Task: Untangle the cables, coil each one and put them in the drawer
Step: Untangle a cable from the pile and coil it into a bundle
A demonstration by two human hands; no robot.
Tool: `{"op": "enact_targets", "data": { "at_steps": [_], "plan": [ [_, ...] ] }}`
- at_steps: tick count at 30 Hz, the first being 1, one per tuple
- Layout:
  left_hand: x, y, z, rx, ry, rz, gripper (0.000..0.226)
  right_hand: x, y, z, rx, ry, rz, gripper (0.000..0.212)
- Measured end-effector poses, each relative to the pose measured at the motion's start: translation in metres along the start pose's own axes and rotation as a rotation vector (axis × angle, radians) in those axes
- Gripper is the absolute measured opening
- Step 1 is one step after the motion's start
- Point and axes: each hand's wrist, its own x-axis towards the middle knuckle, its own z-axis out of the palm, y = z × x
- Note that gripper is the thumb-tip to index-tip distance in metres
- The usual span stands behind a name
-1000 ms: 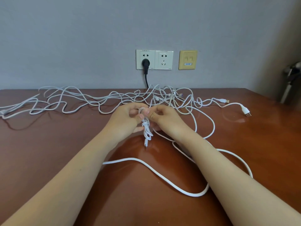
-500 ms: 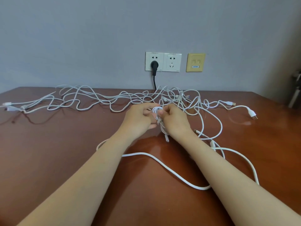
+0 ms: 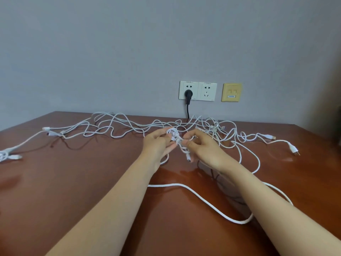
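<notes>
Soft, even indoor light, nothing harsh. The glossy table picks up pale glare patches mid-frame and right. Faint shadows under the cables. Wide-angle bending at the edges, slightly soft overall.

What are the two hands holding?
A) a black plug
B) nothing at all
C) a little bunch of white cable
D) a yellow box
C: the left hand and the right hand both pinch a small bundle of white cable between them, with its connector end hanging down.
</notes>
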Motion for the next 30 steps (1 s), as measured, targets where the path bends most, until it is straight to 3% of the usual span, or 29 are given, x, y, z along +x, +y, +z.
{"op": "enact_targets", "data": {
  "at_steps": [4,11,15,18,23,30],
  "plan": [
    [0.002,0.008,-0.018,-0.052,0.117,-0.029,0.028,-0.002,-0.017,0.01,-0.124,-0.075,-0.001,0.024],
    [-0.007,0.033,-0.045,0.04,0.172,0.038,0.033,0.009,-0.04,0.036,-0.369,0.023,-0.141,0.014],
    [-0.016,0.048,-0.068,0.268,0.128,0.117,0.05,0.018,-0.056,0.057,-0.388,0.056,-0.131,0.019],
    [-0.02,0.062,-0.093,0.493,0.076,0.178,0.043,0.025,-0.067,0.073,-0.299,0.074,-0.109,0.018],
    [-0.027,0.091,-0.147,1.116,0.097,0.364,0.029,0.024,-0.088,0.108,-0.189,0.013,-0.112,0.016],
    [-0.045,0.116,-0.205,1.478,0.069,0.307,0.031,0.018,-0.108,0.167,-0.208,-0.083,-0.155,0.007]
  ]
}}
